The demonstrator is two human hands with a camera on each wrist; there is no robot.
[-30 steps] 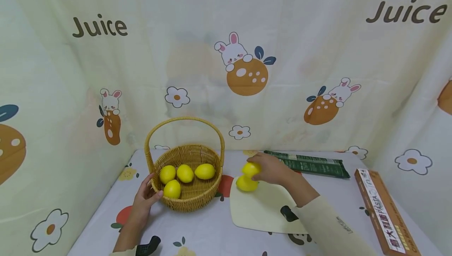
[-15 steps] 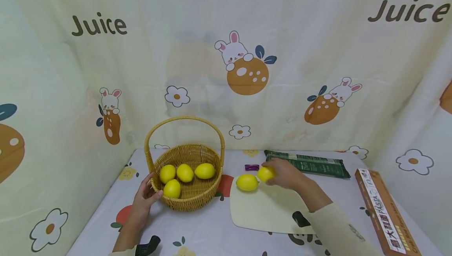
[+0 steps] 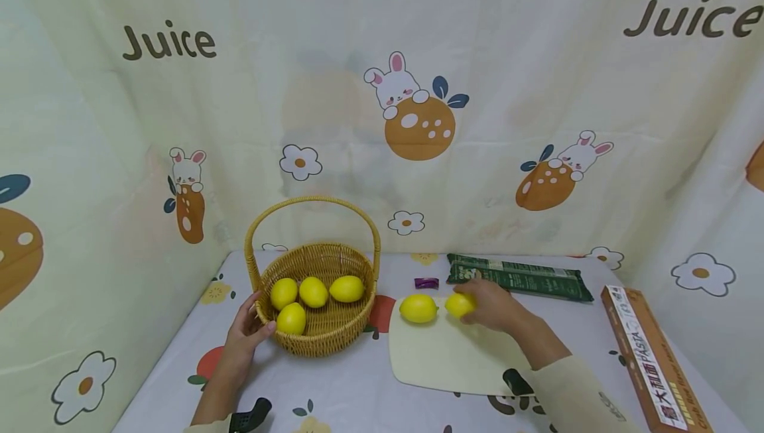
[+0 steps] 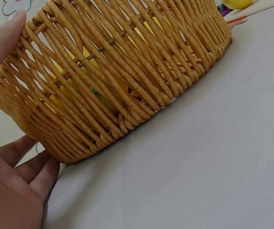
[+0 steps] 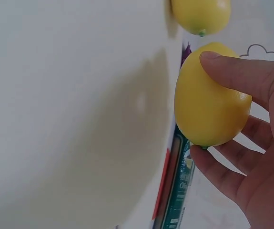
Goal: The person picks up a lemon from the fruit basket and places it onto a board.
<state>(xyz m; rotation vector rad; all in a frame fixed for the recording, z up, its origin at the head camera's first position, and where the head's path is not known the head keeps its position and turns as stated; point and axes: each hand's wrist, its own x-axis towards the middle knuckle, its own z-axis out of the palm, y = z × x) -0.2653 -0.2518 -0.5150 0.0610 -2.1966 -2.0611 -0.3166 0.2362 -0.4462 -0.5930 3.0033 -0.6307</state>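
I watch from far away, through the three cameras. The right hand (image 3: 486, 307) has its grip clamped on a lemon (image 3: 459, 305), thumb on one side and fingers on the other. This lemon is at the far edge of the cream cutting board (image 3: 453, 360); whether it touches the board, I cannot tell. Near it a second lemon (image 3: 418, 308) lies on the board, cut off by the top border of the right wrist view.

The left hand (image 3: 243, 330) keeps its grip on the side of the wicker basket (image 3: 316, 347), with the thumb at the rim. Inside I count four lemons (image 3: 313, 292); the left wrist view shows yellow only through the weave.

On the pasta box (image 3: 653, 359), at the right of the worktop (image 3: 334, 386), I can read "PASTA" and, beside it, Chinese characters ending in 大利面. The yellow letters are too small for me, and the box's lower end is cut off. The printing on the green package (image 3: 519, 277) I cannot make out, nor any on the small purple packet (image 3: 426, 283). The curtain (image 3: 239, 101) says "Juice" two times. The mark on the right sleeve (image 3: 581, 393) is unreadable.
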